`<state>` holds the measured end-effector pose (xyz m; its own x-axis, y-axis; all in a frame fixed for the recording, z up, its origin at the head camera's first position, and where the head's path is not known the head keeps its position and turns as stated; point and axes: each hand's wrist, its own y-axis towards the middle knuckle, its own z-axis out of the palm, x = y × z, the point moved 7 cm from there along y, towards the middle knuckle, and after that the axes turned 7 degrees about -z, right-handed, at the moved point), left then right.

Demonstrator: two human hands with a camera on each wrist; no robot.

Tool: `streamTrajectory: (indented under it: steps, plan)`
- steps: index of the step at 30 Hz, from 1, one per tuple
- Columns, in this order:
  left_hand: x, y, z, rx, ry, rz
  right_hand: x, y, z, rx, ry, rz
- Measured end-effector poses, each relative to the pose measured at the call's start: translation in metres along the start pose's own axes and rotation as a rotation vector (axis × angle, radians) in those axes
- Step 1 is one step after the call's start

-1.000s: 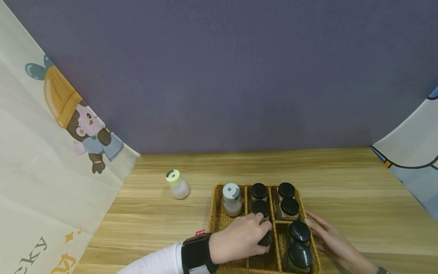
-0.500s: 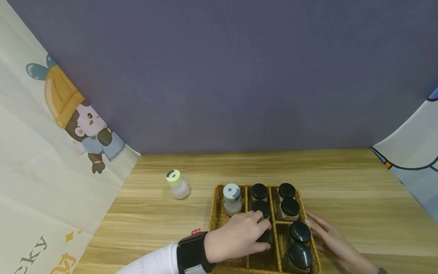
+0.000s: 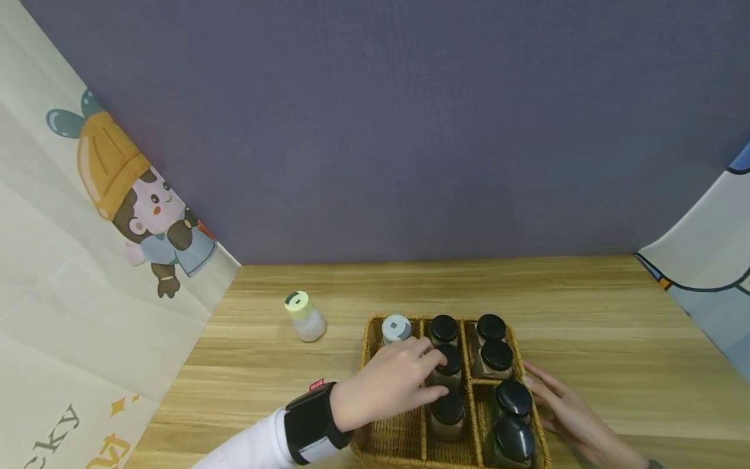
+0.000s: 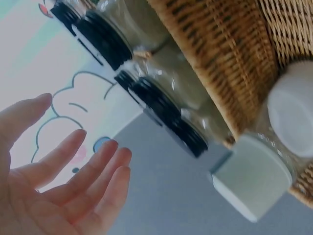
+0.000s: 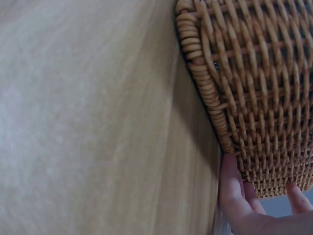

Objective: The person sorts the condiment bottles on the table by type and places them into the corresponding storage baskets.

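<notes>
A divided wicker basket (image 3: pixel 391 438) holds glass jars with black lids. My left hand (image 3: pixel 394 381) is over its middle column, fingers spread and nothing in them. Just beside its thumb stands the nearest jar (image 3: pixel 448 409) of that column, upright. Another black-lidded jar (image 3: pixel 450 359) is partly behind the fingertips. In the left wrist view the hand (image 4: pixel 73 186) is apart from the row of black lids (image 4: pixel 155 100). A shaker with a pale lid (image 3: pixel 396 327) stands in the left compartment, partly hidden by the hand. My right hand (image 3: pixel 565 410) rests against the basket's right side with fingers extended.
A shaker with a yellow-green lid (image 3: pixel 306 317) stands on the wooden table (image 3: pixel 263 378), left of the basket. Several more black-lidded jars (image 3: pixel 514 438) fill the right column. A grey-purple panel (image 3: pixel 410 130) rises behind the table.
My left hand has let go of the nearest middle-column jar and moved up and left, leaving that jar upright in the basket. My right hand stays at the basket's side.
</notes>
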<state>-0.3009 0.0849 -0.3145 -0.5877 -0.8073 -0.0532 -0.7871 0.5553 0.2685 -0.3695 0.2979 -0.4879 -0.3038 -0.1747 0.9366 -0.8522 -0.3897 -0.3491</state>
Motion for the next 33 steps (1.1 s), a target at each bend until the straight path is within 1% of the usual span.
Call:
streamTrajectory:
  steps: [5,9,12,15,18,24,28,30,33]
  plan:
    - [0.010,-0.001,-0.008,-0.055,-0.019,-0.033,0.000,0.000,0.001,0.008,0.000,0.000]
    - [0.018,-0.003,-0.011,-0.087,-0.014,-0.053,0.000,0.000,0.001,0.008,-0.003,-0.001]
    - [0.025,-0.004,-0.015,-0.138,0.007,-0.062,0.000,0.000,0.001,0.005,0.000,0.001]
    - [0.035,-0.006,-0.018,-0.178,-0.006,-0.085,0.000,0.000,0.001,0.006,0.000,0.002]
    - [0.049,-0.008,-0.021,-0.183,-0.055,-0.133,0.001,0.000,0.001,0.005,-0.001,0.002]
    - [0.082,-0.017,-0.027,-0.186,-0.105,-0.277,0.001,0.000,0.001,0.003,0.002,0.003]
    - [0.102,-0.024,-0.029,-0.214,-0.101,-0.359,0.000,0.000,0.001,0.000,0.002,0.001]
    - [0.111,-0.027,-0.030,-0.242,-0.085,-0.379,0.000,0.000,0.001,-0.001,0.003,0.001]
    - [0.120,-0.032,-0.032,-0.290,-0.042,-0.389,0.000,0.000,0.001,0.002,0.001,0.001]
